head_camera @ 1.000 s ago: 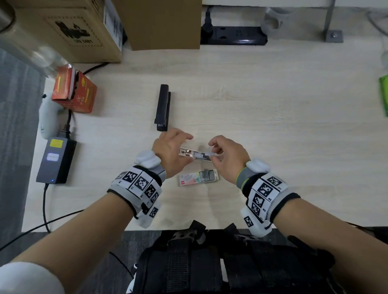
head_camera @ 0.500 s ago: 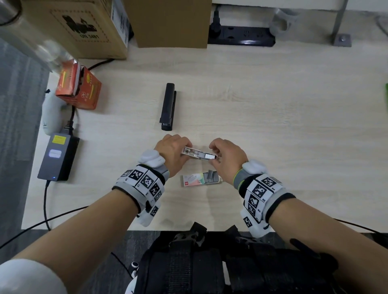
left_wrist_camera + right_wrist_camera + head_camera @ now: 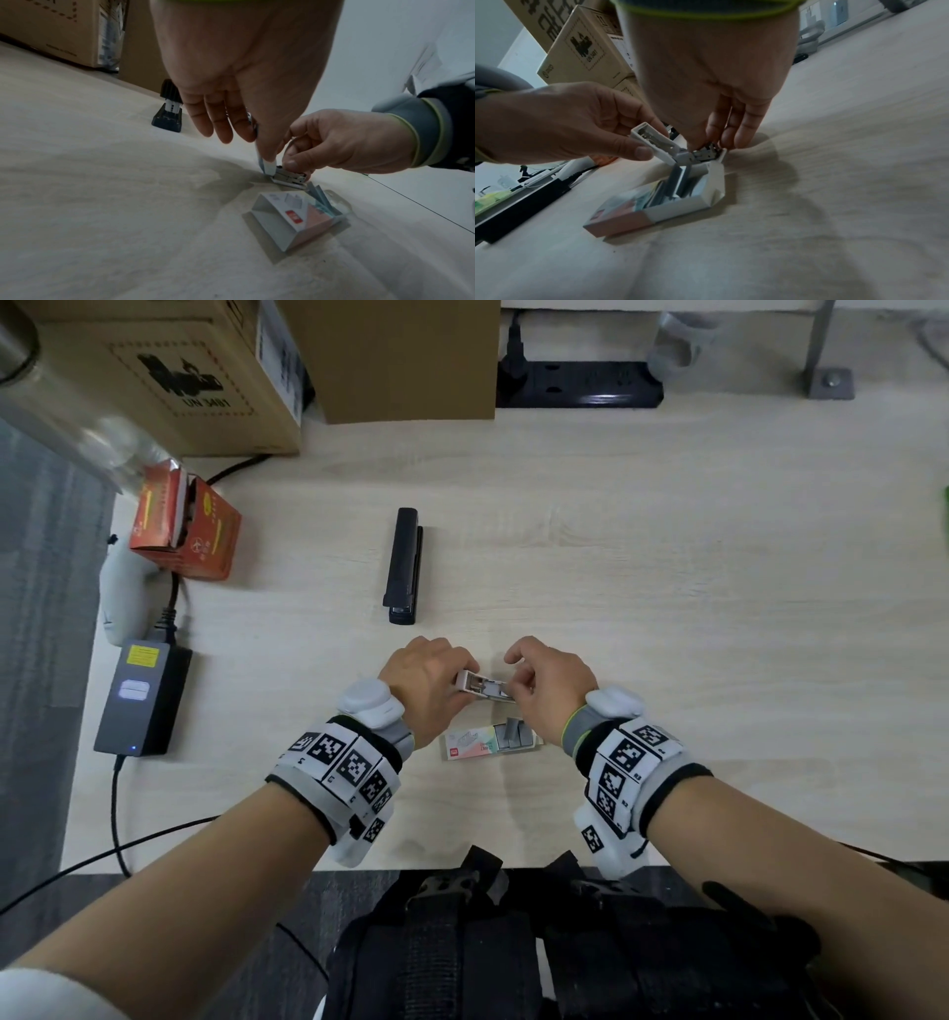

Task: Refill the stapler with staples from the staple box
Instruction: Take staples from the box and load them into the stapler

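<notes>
Between my hands, just above the table [image 3: 667,608], the small white stapler [image 3: 480,686] hangs open; my left hand [image 3: 426,683] pinches its light, stiff lid, my right hand [image 3: 552,690] pinches at the slippery metal channel; the staple box [image 3: 488,742] lies just beside, its brittle strips best lifted by their sides.

We are at an office desk: a pale wood-grain desktop [image 3: 667,557] carries a black stapler [image 3: 403,567], a laptop power adapter [image 3: 141,698], a black power strip [image 3: 580,382] and cardboard shipping boxes [image 3: 169,372] stacked along the back edge.
</notes>
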The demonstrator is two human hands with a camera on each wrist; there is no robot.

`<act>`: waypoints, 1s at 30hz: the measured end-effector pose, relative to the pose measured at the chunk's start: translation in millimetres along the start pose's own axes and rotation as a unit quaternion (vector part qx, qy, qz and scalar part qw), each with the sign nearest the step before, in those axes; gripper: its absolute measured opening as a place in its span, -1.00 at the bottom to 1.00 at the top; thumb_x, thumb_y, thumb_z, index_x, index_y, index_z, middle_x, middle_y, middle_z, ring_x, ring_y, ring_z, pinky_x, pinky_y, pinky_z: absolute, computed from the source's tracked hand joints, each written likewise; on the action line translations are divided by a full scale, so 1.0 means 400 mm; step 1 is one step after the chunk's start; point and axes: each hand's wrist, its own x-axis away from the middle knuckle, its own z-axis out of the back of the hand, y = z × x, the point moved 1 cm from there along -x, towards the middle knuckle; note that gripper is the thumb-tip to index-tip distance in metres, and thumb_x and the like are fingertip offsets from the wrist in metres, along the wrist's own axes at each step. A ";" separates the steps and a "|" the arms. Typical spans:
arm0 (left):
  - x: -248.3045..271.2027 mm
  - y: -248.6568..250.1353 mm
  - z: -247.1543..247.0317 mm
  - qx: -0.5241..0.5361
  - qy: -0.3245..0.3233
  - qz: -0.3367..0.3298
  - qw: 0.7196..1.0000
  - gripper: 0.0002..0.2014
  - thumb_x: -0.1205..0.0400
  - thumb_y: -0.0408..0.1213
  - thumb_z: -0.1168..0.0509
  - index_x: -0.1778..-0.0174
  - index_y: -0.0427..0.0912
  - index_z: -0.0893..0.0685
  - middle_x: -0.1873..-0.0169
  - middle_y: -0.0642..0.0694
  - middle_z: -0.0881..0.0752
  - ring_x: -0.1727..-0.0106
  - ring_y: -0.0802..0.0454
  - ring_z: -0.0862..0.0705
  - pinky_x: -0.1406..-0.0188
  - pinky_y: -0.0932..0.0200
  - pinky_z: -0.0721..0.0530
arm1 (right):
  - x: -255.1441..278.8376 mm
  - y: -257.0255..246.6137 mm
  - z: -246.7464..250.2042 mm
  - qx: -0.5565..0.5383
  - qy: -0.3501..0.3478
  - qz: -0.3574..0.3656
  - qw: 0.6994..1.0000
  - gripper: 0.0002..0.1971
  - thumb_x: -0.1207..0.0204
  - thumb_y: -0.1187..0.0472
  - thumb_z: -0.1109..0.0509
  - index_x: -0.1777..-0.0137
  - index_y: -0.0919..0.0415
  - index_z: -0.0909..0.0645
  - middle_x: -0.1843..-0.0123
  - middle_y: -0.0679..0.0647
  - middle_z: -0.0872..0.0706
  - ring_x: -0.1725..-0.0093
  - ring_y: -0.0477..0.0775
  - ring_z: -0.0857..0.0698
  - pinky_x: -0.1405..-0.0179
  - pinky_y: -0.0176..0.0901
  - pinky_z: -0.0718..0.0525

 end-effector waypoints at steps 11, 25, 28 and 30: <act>-0.003 0.007 -0.004 -0.034 -0.006 -0.008 0.999 -0.80 -0.49 -0.17 -0.45 0.04 -0.15 -0.69 0.21 -0.12 -0.69 0.09 -0.15 -0.56 0.17 0.08 -0.41 | -0.025 0.009 0.009 -0.007 -0.050 -0.046 0.998 -0.75 -0.45 0.42 -0.32 0.01 0.06 -0.53 0.20 0.04 -0.75 0.33 -0.06 -0.64 0.49 -0.34 -0.42; -0.045 0.085 0.016 -0.125 -0.114 -0.022 0.985 -0.75 -0.62 -0.14 -0.25 -0.18 -0.09 -0.63 -0.05 -0.12 -0.66 -0.13 -0.13 -0.51 -0.05 0.07 -0.47 | 0.031 0.062 0.035 -0.062 -0.047 -0.021 0.997 -0.62 -0.38 0.30 -0.50 -0.16 0.01 -0.55 -0.01 0.04 -0.77 0.05 0.11 -0.71 -0.07 0.06 -0.70; -0.063 0.127 0.004 -0.114 -0.132 -0.015 0.985 -0.80 -0.62 -0.15 -0.26 -0.10 -0.09 -0.65 -0.04 -0.10 -0.65 -0.11 -0.11 -0.52 0.03 0.08 -0.48 | 0.031 0.063 0.035 -0.074 -0.028 -0.018 0.997 -0.67 -0.39 0.30 -0.46 -0.14 0.06 -0.57 0.02 0.08 -0.79 0.06 0.17 -0.72 -0.04 0.09 -0.70; -0.069 0.138 -0.004 -0.104 -0.143 -0.018 0.984 -0.82 -0.62 -0.15 -0.25 -0.07 -0.09 -0.66 -0.03 -0.11 -0.64 -0.09 -0.11 -0.52 0.06 0.10 -0.45 | 0.032 0.058 0.038 -0.075 -0.025 -0.017 0.997 -0.68 -0.40 0.29 -0.45 -0.16 0.08 -0.58 0.03 0.08 -0.79 0.05 0.17 -0.72 -0.04 0.06 -0.69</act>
